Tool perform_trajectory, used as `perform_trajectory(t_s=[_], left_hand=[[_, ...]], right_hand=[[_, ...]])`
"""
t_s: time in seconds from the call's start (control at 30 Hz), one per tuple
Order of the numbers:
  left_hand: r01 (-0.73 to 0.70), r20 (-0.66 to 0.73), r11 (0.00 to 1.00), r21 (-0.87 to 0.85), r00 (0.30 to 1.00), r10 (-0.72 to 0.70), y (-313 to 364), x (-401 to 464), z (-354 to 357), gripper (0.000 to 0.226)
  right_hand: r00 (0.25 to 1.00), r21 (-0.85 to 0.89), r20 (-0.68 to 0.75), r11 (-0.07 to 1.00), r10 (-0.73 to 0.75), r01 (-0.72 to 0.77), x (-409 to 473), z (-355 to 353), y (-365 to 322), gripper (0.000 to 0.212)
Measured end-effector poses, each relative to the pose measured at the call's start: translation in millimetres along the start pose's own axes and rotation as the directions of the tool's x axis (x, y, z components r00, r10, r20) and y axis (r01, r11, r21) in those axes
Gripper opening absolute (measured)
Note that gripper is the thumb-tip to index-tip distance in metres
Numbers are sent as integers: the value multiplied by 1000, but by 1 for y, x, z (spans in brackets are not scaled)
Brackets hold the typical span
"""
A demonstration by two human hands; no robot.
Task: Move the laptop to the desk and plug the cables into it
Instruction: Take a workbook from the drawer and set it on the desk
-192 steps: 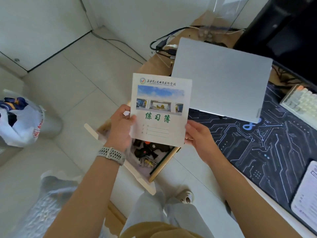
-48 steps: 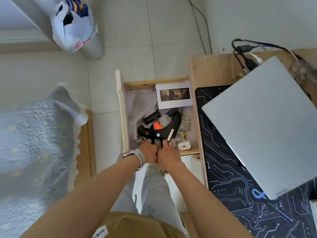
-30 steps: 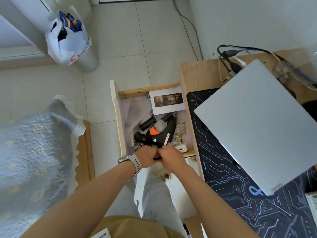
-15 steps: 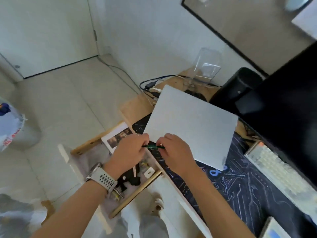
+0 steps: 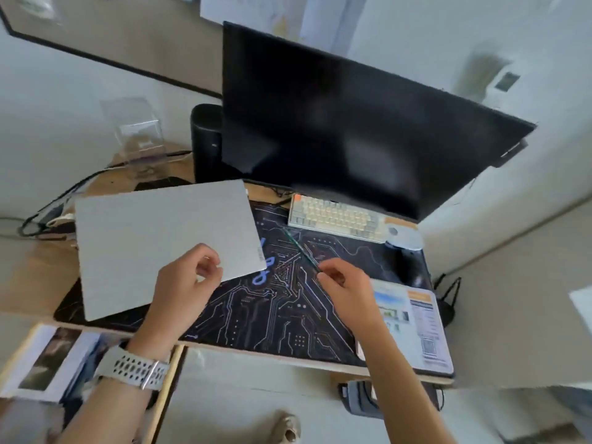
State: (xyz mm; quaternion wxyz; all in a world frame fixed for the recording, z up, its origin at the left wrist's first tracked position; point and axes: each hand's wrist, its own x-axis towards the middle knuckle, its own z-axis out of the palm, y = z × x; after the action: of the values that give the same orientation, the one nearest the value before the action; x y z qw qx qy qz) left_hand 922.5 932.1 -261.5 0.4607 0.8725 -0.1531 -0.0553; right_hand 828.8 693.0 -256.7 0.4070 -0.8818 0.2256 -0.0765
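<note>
One head-worn view looks steeply down, close over the desk [image 5: 28, 277].

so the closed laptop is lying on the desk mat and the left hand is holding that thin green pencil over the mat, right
Not quite: in the head view the right hand pinches the thin green pencil, not the left hand, which holds nothing. The closed laptop does lie on the desk mat.

Pale walls [image 5: 80, 100] enclose a wooden desk [image 5: 35, 277] under soft, even light. A dark monitor [image 5: 352, 116] stands at the back beside a black speaker [image 5: 205, 139] and a clear acrylic stand [image 5: 137, 129]. A dark-framed board [image 5: 112, 30] hangs on the wall (its contents too blurred to read). Light floor [image 5: 250, 395] lies below the desk.
</note>
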Motion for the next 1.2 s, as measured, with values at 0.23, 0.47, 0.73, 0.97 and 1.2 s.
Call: perform_trajectory(t_s=[0.23, 0.47, 0.73, 0.97, 1.2], left_hand=[[105, 209, 994, -18, 973, -99, 34, -3, 108, 11], [144, 369, 983, 116, 912, -177, 41, -7, 192, 10], [157, 439, 919, 363, 841, -317, 28, 21, 275, 34], [63, 349, 779, 624, 869, -351, 27, 25, 319, 45], [-15, 303, 688, 725, 905, -300, 30, 26, 334, 62]], right_hand=[[853, 368, -114, 820, 509, -439, -21, -81, 139, 13], [628, 412, -148, 624, 764, -664, -30, -136, 267, 7], [695, -35, -115, 696, 710, -717, -11, -142, 318, 15], [773, -354, -109, 702, 625, -618, 3, -134, 330, 9], [795, -428, -76, 700, 602, -572, 10, -131, 339, 14]])
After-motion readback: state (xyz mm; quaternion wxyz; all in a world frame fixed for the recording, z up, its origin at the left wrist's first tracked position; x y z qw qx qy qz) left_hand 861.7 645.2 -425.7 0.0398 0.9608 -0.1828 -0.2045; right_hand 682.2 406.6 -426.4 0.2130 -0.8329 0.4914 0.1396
